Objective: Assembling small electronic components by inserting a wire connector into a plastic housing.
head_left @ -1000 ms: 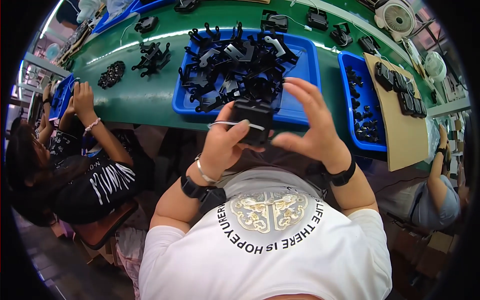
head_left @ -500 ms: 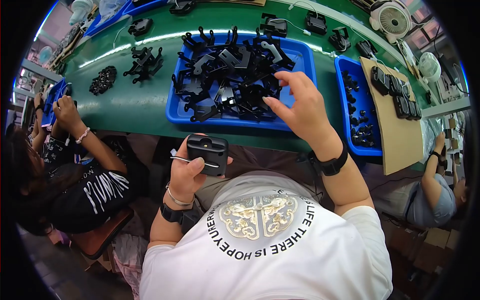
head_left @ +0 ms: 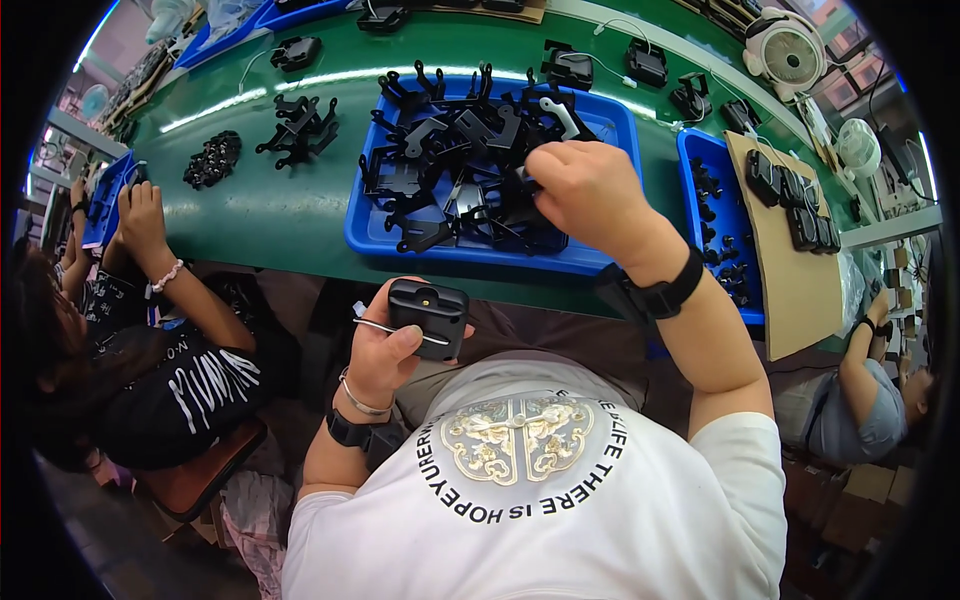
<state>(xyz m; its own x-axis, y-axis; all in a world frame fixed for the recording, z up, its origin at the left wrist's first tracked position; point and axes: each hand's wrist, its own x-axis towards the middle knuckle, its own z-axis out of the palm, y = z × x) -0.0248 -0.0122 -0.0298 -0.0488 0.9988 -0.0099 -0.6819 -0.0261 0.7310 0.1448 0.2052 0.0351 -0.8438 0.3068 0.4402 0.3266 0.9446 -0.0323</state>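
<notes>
Your left hand (head_left: 380,350) is closed around the black box (head_left: 432,312), just outside the bench's (head_left: 290,230) near edge. Your right hand (head_left: 590,190) is over the right part of the blue tray (head_left: 590,257). Its fingers curl in at the black brackets (head_left: 425,237); I cannot tell if they pinch one.

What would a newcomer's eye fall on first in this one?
Probably the blue tray heaped with black brackets, straight ahead on the green table, with the right hand over its right part. Next, the square black casing in the grip of the left hand, nearer the body. Then the ornate emblem on the white T-shirt, low in the picture.
</notes>
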